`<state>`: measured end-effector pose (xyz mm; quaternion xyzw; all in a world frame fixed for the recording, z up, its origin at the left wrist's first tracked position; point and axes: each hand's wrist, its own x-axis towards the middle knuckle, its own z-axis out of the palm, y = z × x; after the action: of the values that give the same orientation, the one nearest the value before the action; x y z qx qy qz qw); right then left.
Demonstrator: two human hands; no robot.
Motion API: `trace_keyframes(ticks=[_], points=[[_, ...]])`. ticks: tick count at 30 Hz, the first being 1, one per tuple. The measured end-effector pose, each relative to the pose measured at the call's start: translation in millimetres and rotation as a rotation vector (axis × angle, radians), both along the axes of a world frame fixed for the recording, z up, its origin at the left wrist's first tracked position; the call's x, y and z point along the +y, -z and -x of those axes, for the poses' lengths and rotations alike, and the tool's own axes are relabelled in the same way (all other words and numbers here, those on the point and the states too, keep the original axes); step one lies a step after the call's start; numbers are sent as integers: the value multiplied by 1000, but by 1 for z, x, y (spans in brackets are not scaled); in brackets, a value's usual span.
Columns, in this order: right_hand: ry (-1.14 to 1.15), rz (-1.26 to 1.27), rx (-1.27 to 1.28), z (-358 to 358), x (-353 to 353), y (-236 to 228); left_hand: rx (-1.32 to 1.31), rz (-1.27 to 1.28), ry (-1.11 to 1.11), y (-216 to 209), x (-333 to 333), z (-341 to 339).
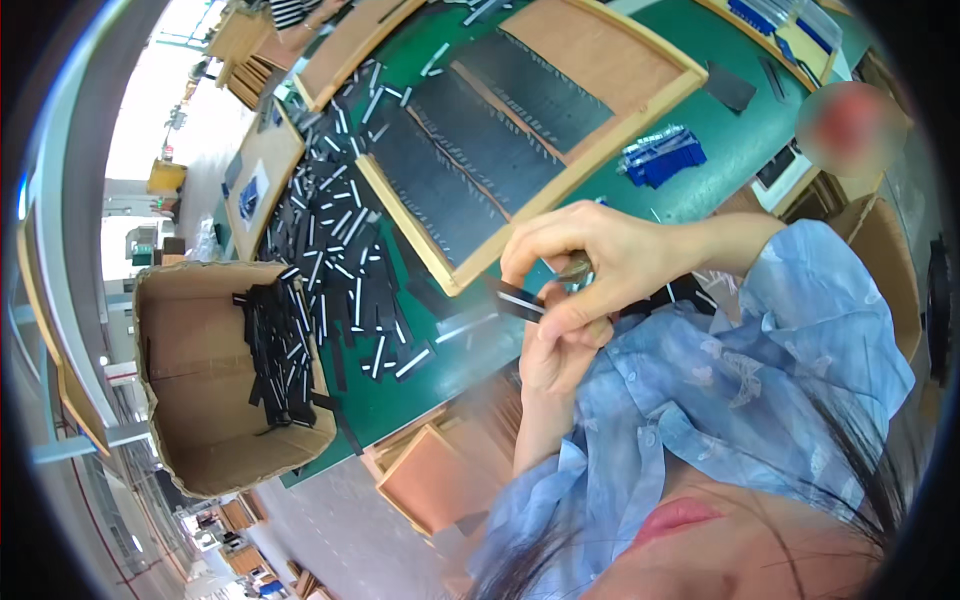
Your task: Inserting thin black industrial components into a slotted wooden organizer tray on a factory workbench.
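Note:
Both my hands meet in front of my chest, right of the table's near edge. My right hand [610,260] comes in from the right, its fingers curled round a small shiny brass-and-green object [577,268] whose kind is mostly hidden. Below it, my left hand [555,360] is closed, its fingers partly covered by the right thumb. A short black strip with a white line [520,303] sticks out leftward between the hands. The left fingers seem to pinch it, and the right thumb lies against it.
Many black-and-white strips [340,235] cover the green table [440,370]. A cardboard box [190,360] with more strips stands left. Beyond my hands lies a wooden-framed board [600,180] with rows of dark strips. Blue bundled pieces [662,155] lie right of it. A person in stripes [290,12] stands far off.

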<state>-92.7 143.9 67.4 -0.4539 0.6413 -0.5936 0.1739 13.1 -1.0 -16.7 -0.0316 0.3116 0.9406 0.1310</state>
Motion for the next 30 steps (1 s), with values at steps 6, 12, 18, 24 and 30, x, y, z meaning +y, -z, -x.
trace_keyframes(ticks=[6,12,18,24,30], points=[[20,-28,244,12,9,20,-72,731,-343,-31,20,6],[288,-251,972,4,19,36,70,1107,-352,-46,8,10],[285,-135,912,15,18,29,-62,738,-382,-39,-1,4],[318,-132,1157,9,20,37,-41,745,-304,-33,7,7],[-77,-205,1088,-6,41,59,-194,729,-700,-22,-21,-3]])
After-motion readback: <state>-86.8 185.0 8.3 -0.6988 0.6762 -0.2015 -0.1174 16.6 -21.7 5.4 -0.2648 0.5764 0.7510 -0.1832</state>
